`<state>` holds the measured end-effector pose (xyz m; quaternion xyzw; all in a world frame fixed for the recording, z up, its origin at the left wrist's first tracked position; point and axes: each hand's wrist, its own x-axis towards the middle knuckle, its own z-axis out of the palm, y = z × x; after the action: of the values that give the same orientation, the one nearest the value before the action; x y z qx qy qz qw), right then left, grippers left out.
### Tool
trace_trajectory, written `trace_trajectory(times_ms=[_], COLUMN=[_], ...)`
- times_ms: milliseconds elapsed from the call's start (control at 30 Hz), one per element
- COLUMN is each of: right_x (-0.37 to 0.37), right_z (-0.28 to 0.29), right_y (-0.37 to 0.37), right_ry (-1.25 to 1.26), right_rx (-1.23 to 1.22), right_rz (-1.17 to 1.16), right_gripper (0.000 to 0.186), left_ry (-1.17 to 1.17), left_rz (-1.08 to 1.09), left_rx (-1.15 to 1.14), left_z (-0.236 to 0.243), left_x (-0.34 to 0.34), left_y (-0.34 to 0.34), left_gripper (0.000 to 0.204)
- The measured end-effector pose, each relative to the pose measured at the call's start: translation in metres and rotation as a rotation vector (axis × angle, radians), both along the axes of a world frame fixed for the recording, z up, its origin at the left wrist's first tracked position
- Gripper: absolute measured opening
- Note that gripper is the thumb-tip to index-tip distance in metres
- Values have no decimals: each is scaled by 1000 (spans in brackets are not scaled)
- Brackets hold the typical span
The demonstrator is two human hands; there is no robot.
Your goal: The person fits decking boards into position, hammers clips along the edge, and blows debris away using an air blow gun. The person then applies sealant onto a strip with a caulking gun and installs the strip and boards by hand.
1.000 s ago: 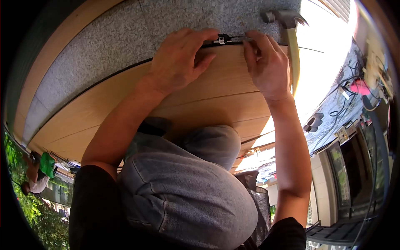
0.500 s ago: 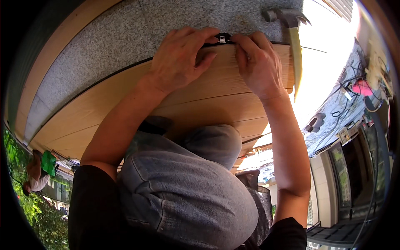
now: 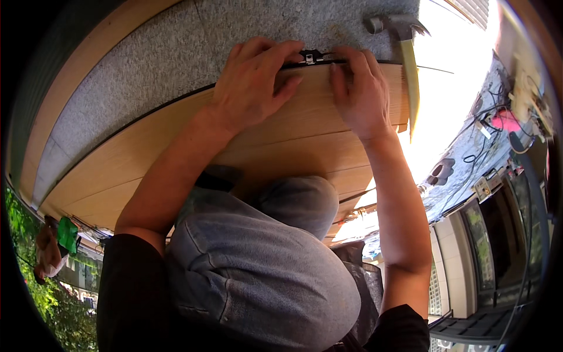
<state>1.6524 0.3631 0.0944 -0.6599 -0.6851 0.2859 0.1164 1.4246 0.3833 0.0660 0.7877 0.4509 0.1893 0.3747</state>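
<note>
A small black fitting with a silver latch point(image 3: 310, 58) lies along the black-trimmed far edge of wooden planks point(image 3: 311, 123). My left hand point(image 3: 255, 82) rests its fingertips at the fitting's left end, thumb spread apart over the wood. From the other side, my right hand point(image 3: 360, 91) has its index finger and thumb closed round the fitting's right end; the exact contact is partly hidden. Just beyond that hand lies a claw hammer point(image 3: 399, 26), its yellow handle along the planks' right end.
Grey stone floor point(image 3: 176, 47) extends beyond the planks. My jeans-clad knee point(image 3: 264, 270) fills the lower middle. Cables, a pink object point(image 3: 505, 120) and grey shoes point(image 3: 441, 171) lie on the right. A person point(image 3: 48, 249) with a green item point(image 3: 67, 234) is at far left.
My right hand has moved leftward to the fitting since one second ago, then eased slightly back from its middle over the last half second. My left hand has barely shifted.
</note>
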Motion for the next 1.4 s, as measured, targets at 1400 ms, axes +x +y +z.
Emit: trace_trajectory(times_ms=[1400], right_x=[-2], right_z=[-8], right_y=[-17], right_ry=[290], right_rx=[3], right_rz=[-422], right_gripper=[37], left_ry=[528], left_rz=[-452], left_rx=[221], left_z=[25], left_x=[-97], left_y=[-4], left_gripper=[74])
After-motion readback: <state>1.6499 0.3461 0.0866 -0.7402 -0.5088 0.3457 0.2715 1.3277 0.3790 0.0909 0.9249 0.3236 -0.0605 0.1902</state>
